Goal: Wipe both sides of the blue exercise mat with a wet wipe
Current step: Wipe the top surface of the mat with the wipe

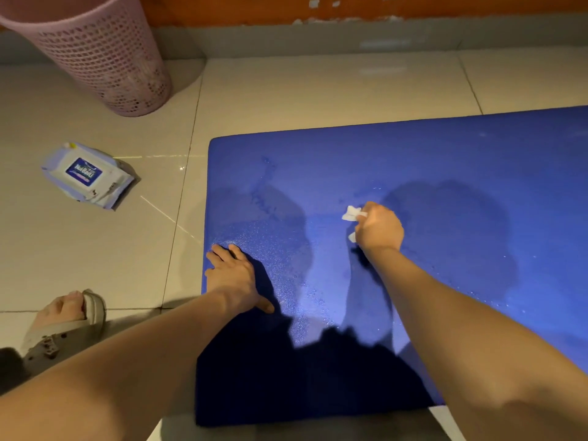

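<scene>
1. Right hand [380, 229] is curled round a crumpled wet wipe [351, 214], down on the blue exercise mat [445, 160].
2. Left hand [234, 276] lies flat, fingers spread, pinning the mat.
3. Mat's long axis runs rightward from the right hand; likely most room there.
4. Mat's end edge is at the left hand's outer side.
</scene>
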